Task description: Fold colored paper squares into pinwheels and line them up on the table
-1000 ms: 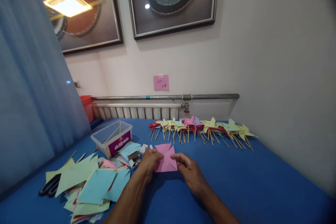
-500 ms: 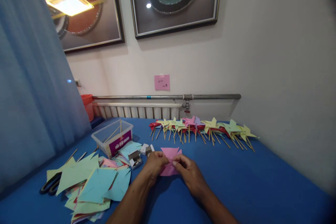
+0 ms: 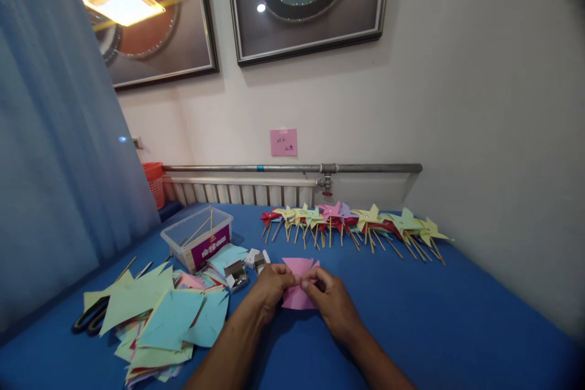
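A blue-covered table (image 3: 434, 317) ran up to a pale wall hung with framed pictures, a curtain closing off the left side. At the far left edge a pair of scissors (image 3: 89, 319) lay half under a loose heap of cut paper squares (image 3: 159, 323), mostly green and light blue. Beyond the heap stood a clear plastic box (image 3: 197, 244) with thin sticks leaning in it, and just right of that a few small metal clips (image 3: 240, 274). Near the middle, the left hand (image 3: 269, 290) was curled, thumb and fingertips pinched on the left edge of the pink paper piece (image 3: 297, 283). That piece lay on the table directly between both hands, its points folded toward the centre and its upper points rising on the far side of the fingers. The right hand (image 3: 331, 301) met it from the right, likewise closed in a pinch at the paper's middle, so both hands touched it about equally. Farther back and to the right, a row of finished pinwheels (image 3: 356, 222) lay on their sticks along the wall.
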`<state>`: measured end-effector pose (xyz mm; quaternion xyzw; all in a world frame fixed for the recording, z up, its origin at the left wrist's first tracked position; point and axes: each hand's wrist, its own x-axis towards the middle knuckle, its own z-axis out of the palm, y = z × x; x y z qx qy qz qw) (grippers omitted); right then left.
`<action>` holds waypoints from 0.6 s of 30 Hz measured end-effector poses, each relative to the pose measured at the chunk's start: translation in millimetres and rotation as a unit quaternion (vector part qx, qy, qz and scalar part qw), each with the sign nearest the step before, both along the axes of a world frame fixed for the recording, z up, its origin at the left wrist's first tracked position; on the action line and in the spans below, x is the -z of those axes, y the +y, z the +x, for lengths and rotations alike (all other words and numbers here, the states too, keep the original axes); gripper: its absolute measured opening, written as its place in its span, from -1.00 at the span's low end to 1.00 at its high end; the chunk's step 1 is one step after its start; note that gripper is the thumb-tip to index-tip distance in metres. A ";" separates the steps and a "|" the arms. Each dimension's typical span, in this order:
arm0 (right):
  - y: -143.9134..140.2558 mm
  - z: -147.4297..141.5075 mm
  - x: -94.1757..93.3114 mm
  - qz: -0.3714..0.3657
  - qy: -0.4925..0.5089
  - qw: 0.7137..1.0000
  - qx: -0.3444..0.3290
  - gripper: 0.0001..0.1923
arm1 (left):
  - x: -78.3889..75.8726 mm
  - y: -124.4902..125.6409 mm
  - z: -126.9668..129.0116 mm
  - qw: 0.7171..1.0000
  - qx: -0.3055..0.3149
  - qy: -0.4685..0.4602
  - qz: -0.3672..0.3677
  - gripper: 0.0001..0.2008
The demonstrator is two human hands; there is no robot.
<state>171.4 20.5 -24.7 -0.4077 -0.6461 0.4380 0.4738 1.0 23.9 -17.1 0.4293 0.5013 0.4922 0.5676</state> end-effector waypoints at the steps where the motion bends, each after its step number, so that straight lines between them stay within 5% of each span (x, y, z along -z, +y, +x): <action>1: 0.2 -0.8 0.9 0.000 -0.003 1.000 0.007 -0.81 | 0.4 0.0 0.8 1.000 0.000 0.002 -0.002 -0.66; 12: -2.1 -1.8 0.5 0.032 -0.046 0.997 0.047 -0.84 | -8.4 -8.7 6.0 0.999 0.027 -0.043 0.009 -0.49; 18: 0.8 -1.1 2.6 0.027 -0.049 0.996 0.066 -0.84 | -8.3 -6.7 4.6 1.000 0.026 0.006 0.013 -0.56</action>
